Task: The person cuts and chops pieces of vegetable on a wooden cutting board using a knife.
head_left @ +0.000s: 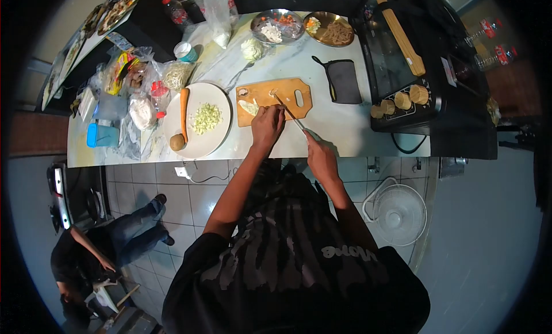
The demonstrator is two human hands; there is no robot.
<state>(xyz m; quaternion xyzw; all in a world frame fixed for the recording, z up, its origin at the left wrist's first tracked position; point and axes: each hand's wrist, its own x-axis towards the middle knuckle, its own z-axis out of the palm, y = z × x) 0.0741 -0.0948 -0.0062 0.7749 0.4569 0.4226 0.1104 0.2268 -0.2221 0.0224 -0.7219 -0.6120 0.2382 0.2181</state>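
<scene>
My right hand [322, 158] is wrapped round the handle of a kitchen knife [292, 116], whose blade slants up and left over the wooden cutting board [261, 89]. My left hand [268, 126] is at the board's near edge, fingers bent and closed close to the blade. What they press or hold is hidden beneath them. A pale vegetable piece [248, 107] lies on the board just left of those fingers. Small pale bits [272, 93] are by the knife tip. To the left, a white plate [221, 139] bears chopped pale-green pieces [207, 118], a carrot [184, 112] and a round brown vegetable [177, 142].
Behind the board stand two metal plates [257, 36] [307, 38] of chopped food. A black pouch-like cloth [343, 81] lies right of it, before a black oven [397, 112]. Bags and a blue-lidded container [103, 135] crowd the left. A fan [397, 216] and a seated person [86, 253] are below.
</scene>
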